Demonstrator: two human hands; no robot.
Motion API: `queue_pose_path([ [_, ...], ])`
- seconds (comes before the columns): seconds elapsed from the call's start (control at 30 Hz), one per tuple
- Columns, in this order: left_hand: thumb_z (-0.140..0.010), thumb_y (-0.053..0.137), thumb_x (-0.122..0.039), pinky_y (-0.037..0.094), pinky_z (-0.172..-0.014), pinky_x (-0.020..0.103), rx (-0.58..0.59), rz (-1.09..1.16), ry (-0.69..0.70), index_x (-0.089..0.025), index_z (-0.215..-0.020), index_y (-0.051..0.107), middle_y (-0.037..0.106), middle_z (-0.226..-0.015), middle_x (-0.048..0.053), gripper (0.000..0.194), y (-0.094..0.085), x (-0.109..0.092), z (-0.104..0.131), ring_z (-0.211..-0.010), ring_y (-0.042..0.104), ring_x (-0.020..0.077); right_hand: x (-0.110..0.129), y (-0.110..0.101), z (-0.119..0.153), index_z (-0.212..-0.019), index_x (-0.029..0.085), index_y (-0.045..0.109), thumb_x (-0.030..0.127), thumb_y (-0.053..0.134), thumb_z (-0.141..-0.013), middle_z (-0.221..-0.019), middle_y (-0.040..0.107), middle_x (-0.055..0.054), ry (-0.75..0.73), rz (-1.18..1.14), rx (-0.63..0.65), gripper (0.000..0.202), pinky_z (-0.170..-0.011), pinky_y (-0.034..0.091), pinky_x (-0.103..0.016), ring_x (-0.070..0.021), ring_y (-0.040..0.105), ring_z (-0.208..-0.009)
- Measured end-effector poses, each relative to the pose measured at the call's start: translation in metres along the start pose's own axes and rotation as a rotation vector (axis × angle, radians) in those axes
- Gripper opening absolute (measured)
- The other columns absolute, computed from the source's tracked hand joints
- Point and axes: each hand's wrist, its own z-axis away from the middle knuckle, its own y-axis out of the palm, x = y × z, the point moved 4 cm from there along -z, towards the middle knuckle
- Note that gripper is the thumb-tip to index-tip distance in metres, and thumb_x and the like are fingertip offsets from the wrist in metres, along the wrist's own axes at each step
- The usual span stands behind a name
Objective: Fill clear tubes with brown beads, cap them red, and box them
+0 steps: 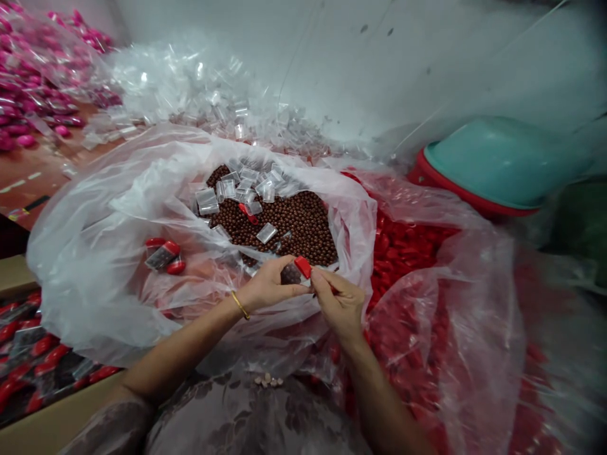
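My left hand is closed around a small clear plastic box with dark brown content, held over the near edge of the bag. A red cap sits at the box's right end. My right hand pinches at that cap with thumb and fingers; the fingertips partly hide it. Just beyond both hands, brown round beads fill an open clear bag. Several empty clear boxes and a red piece lie on the beads.
Filled red-capped boxes rest on the bag's left side, and more fill a carton at lower left. Red caps fill a bag on the right. Behind are clear boxes, pink pieces and a teal basin.
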Motion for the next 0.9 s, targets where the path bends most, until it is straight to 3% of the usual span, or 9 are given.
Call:
queue_pose_path([
  [0.13, -0.071, 0.062, -0.039, 0.032, -0.056, 0.021, -0.028, -0.209, -0.01, -0.014, -0.075, 0.052, 0.048, -0.066, -0.003, 0.027, -0.001, -0.004, 0.001, -0.062, 0.041, 0.0093, 0.003, -0.001, 0.005, -0.099, 0.023, 0.071, 0.015, 0.057, -0.081, -0.087, 0.072, -0.003, -0.11, 0.06, 0.008, 0.024, -0.071, 0.053, -0.027, -0.0148, 0.066, -0.077],
  [0.27, -0.069, 0.061, -0.034, 0.03, -0.055, 0.022, -0.021, -0.303, -0.018, -0.015, -0.072, 0.052, 0.049, -0.064, -0.003, 0.021, -0.003, -0.008, 0.002, -0.06, 0.041, 0.0097, 0.001, -0.001, 0.004, -0.101, 0.026, 0.07, 0.018, 0.055, -0.082, -0.087, 0.072, -0.003, -0.128, 0.087, 0.08, 0.024, -0.069, 0.054, -0.029, -0.0159, 0.067, -0.075],
  [0.4, -0.068, 0.059, -0.027, 0.027, -0.052, 0.022, -0.013, -0.371, -0.056, -0.015, -0.067, 0.05, 0.048, -0.061, -0.004, 0.015, -0.006, -0.008, 0.004, -0.056, 0.04, 0.009, 0.0, 0.0, 0.004, -0.1, 0.023, 0.07, 0.02, 0.054, -0.082, -0.077, 0.07, -0.005, -0.217, 0.177, 0.168, 0.024, -0.061, 0.052, -0.029, -0.0155, 0.063, -0.065],
  [0.53, -0.07, 0.058, -0.03, 0.027, -0.053, 0.023, 0.045, -0.557, -0.077, -0.015, -0.071, 0.055, 0.053, -0.062, -0.001, 0.015, -0.006, -0.005, 0.006, -0.056, 0.044, 0.0107, -0.004, 0.0, 0.005, -0.09, 0.02, 0.071, 0.023, 0.051, -0.084, -0.062, 0.063, -0.003, -0.235, 0.203, 0.359, 0.021, -0.055, 0.046, -0.026, -0.0138, 0.057, -0.056],
  [0.63, -0.071, 0.058, -0.032, 0.029, -0.053, 0.024, 0.164, -0.712, -0.027, -0.015, -0.075, 0.058, 0.058, -0.065, 0.002, 0.017, 0.003, -0.004, 0.009, -0.056, 0.047, 0.0131, -0.01, 0.002, 0.004, -0.078, 0.02, 0.069, 0.029, 0.044, -0.088, -0.058, 0.057, -0.001, -0.125, 0.104, 0.344, 0.028, -0.056, 0.043, -0.026, -0.0126, 0.054, -0.055],
  [0.77, -0.073, 0.056, -0.033, 0.032, -0.053, 0.025, 0.258, -0.83, 0.048, -0.015, -0.075, 0.061, 0.062, -0.067, 0.005, 0.019, 0.016, -0.006, 0.013, -0.057, 0.053, 0.0159, -0.025, 0.018, 0.003, -0.105, 0.021, 0.059, 0.046, 0.027, -0.093, -0.067, 0.054, 0.001, 0.235, -0.205, 0.165, 0.042, -0.058, 0.045, -0.025, -0.0119, 0.052, -0.059],
  [0.83, -0.073, 0.056, -0.035, 0.036, -0.056, 0.027, 0.263, -0.889, 0.053, -0.015, -0.078, 0.062, 0.064, -0.07, 0.008, 0.022, 0.019, -0.005, 0.014, -0.06, 0.057, 0.0191, -0.029, 0.031, 0.003, -0.117, 0.022, 0.053, 0.053, 0.025, -0.092, -0.081, 0.058, -0.001, 0.347, -0.305, 0.217, 0.048, -0.069, 0.048, -0.026, -0.0128, 0.056, -0.072],
  [0.9, -0.073, 0.056, -0.037, 0.04, -0.059, 0.03, 0.286, -0.96, 0.047, -0.013, -0.08, 0.064, 0.065, -0.073, 0.012, 0.026, 0.021, -0.001, 0.015, -0.065, 0.06, 0.0233, -0.028, 0.038, 0.004, -0.126, 0.023, 0.048, 0.056, 0.029, -0.09, -0.1, 0.059, -0.003, 0.35, -0.294, 0.317, 0.053, -0.089, 0.045, -0.03, -0.0148, 0.056, -0.093],
])
